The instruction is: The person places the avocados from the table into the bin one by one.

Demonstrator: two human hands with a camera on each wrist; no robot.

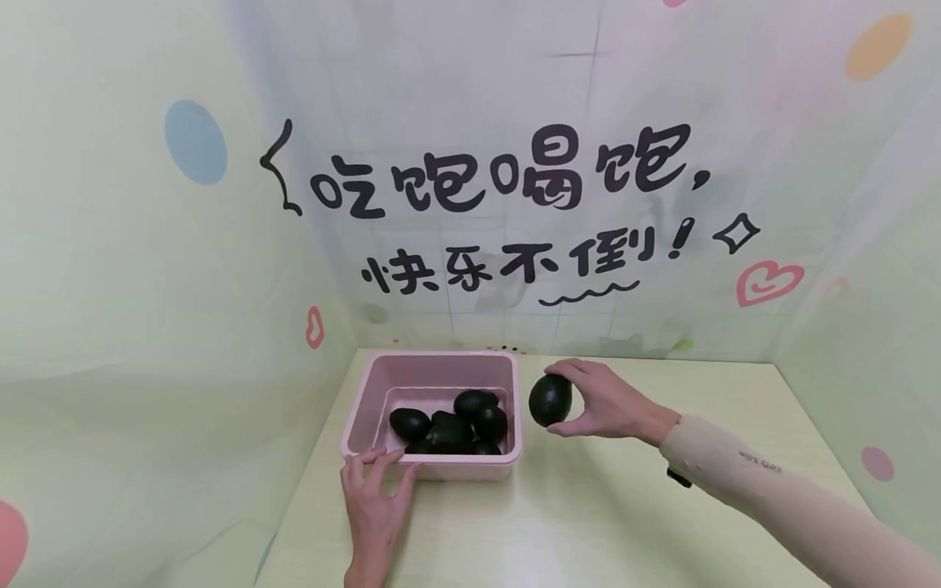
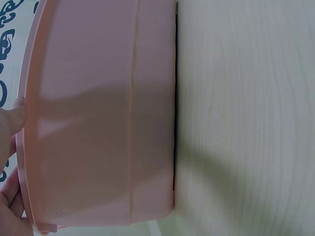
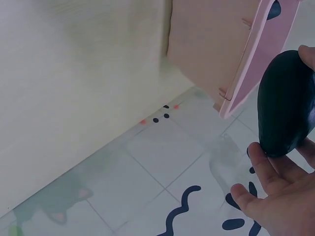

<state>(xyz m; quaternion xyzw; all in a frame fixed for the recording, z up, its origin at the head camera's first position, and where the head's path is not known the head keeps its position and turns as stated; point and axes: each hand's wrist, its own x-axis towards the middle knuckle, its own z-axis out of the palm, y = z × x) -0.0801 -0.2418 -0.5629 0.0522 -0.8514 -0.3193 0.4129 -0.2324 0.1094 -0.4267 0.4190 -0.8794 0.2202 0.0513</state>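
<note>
A dark green avocado (image 1: 550, 400) is held up in my right hand (image 1: 606, 400), pinched between thumb and fingers just right of a pink plastic bin (image 1: 434, 359). The right wrist view shows the same avocado (image 3: 284, 105) from the side, with the fingertips at its ends. Several more dark avocados (image 1: 450, 433) lie heaped in the bin, mostly toward its right side; the near wall hides part of the heap. At the bin's near left corner my left hand (image 1: 373, 498) grips the rim. In the left wrist view its fingers (image 2: 11, 196) show at the rim's edge.
The bin stands on a pale wood-grain table (image 1: 588, 523). Behind the table hangs a printed backdrop (image 1: 507, 82) with dark lettering, and similar cloth closes off the left and right sides.
</note>
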